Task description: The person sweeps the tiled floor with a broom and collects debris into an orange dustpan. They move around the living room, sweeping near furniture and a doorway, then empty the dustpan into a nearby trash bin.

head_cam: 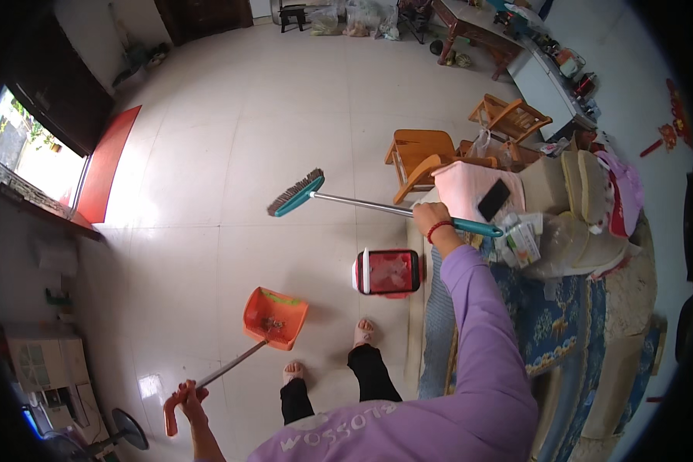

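Note:
My right hand [430,218] grips the metal pole of a broom [361,202], just ahead of its teal handle end. The broom's teal head [296,196] points away to the left, its dark bristles turned up and outward. In my left hand [190,398] is the orange grip of a long-handled dustpan [253,309]. Some debris [273,324] lies inside the orange pan, low over or on the floor; I cannot tell which. Between the two tools stands a red waste bin [418,271] with a black rim and what looks like a liner inside.
On my right, a sofa with a blue patterned cover [554,323] holds cushions, boxes and a black phone [494,199]. Wooden chairs [424,141] stand beyond it. A pedestal fan [130,429] is at lower left. A red mat [112,164] lies by the open doorway.

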Motion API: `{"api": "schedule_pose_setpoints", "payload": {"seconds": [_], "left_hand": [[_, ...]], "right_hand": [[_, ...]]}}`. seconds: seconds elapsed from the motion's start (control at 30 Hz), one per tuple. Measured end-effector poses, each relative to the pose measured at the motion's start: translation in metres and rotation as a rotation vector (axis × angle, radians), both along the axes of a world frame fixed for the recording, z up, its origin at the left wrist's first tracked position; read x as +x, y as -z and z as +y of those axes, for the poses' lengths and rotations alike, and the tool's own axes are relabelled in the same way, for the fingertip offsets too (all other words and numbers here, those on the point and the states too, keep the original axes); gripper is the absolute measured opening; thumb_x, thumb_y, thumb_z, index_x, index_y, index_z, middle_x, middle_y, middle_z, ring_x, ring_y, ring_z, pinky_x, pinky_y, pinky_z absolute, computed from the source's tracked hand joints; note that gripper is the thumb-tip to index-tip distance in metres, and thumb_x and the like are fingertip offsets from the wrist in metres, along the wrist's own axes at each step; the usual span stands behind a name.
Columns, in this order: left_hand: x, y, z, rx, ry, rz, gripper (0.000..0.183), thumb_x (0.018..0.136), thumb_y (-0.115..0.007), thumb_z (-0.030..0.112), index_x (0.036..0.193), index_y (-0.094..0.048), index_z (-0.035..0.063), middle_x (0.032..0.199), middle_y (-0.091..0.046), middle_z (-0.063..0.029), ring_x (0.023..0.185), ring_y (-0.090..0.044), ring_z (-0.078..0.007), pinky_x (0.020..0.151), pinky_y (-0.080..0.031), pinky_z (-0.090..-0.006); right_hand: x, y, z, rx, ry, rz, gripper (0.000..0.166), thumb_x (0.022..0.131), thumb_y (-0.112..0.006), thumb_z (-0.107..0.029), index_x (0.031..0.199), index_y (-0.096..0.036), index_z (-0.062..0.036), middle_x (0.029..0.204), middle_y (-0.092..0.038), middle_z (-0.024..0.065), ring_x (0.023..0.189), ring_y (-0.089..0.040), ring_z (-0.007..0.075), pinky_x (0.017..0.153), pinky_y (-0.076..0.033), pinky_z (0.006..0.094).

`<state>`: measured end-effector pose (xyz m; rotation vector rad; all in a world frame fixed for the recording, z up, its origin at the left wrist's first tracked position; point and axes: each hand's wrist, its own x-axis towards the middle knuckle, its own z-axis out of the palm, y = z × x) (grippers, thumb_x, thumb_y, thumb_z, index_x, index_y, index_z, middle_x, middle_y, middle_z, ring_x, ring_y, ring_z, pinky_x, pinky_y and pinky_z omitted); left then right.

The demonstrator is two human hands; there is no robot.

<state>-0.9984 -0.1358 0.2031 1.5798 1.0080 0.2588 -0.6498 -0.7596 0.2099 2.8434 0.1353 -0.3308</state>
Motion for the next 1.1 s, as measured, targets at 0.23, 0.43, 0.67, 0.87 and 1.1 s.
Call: {"api": "schedule_pose_setpoints", "payload": {"seconds": [0.23,0.43,0.67,0.87,1.1], "left_hand": [[0.044,0.022,-0.066,-0.033,-0.066,0.058,0.020,0.086,-0.056,0.028,0.088,-0.051,0.0083,0.084,-0.056,-0.0031,0.059,-0.056,-0.0123,0.054,-0.051,-0.0246],[0.068,0.020,-0.094,-0.044,-0.099,0.068,0.023,0.086,-0.056,0.029,0.087,-0.053,0.0065,0.080,-0.056,-0.0034,0.056,-0.055,-0.0121,0.054,-0.051,-0.0248],[0.088,0.019,-0.111,-0.059,-0.090,0.121,0.023,0.086,-0.055,0.029,0.090,-0.054,0.0063,0.080,-0.056,-0.0034,0.059,-0.056,-0.0126,0.058,-0.050,-0.0254],[0.091,0.022,-0.125,0.010,-0.052,0.149,0.023,0.088,-0.053,0.029,0.089,-0.053,0.0059,0.080,-0.054,-0.0034,0.060,-0.056,-0.0129,0.058,-0.050,-0.0253],[0.073,0.036,-0.118,0.012,-0.091,0.222,0.026,0.089,-0.051,0.031,0.092,-0.051,0.0055,0.083,-0.056,-0.0059,0.061,-0.058,-0.0147,0.057,-0.050,-0.0248]], "right_hand": [[0.070,0.110,-0.069,-0.051,0.069,0.000,0.023,0.084,-0.043,-0.015,0.087,-0.066,-0.0114,0.091,-0.064,0.0076,0.086,-0.061,0.0228,0.083,-0.041,0.0420],[0.067,0.170,-0.093,0.007,0.100,-0.230,0.022,0.083,-0.043,-0.014,0.094,-0.061,-0.0094,0.093,-0.058,0.0063,0.096,-0.050,0.0206,0.098,-0.027,0.0440],[0.012,0.209,-0.056,0.510,-0.068,-0.121,0.019,0.079,-0.046,-0.008,0.095,-0.054,-0.0052,0.095,-0.055,0.0108,0.091,-0.054,0.0272,0.080,-0.046,0.0357],[-0.018,0.329,-0.030,0.387,0.056,0.241,0.019,0.080,-0.047,-0.011,0.096,-0.055,-0.0061,0.099,-0.057,0.0145,0.095,-0.055,0.0280,0.079,-0.046,0.0366],[0.007,0.382,-0.003,0.269,0.185,0.452,0.028,0.084,-0.038,-0.014,0.087,-0.065,-0.0082,0.092,-0.064,0.0150,0.086,-0.063,0.0285,0.073,-0.050,0.0387]]}}
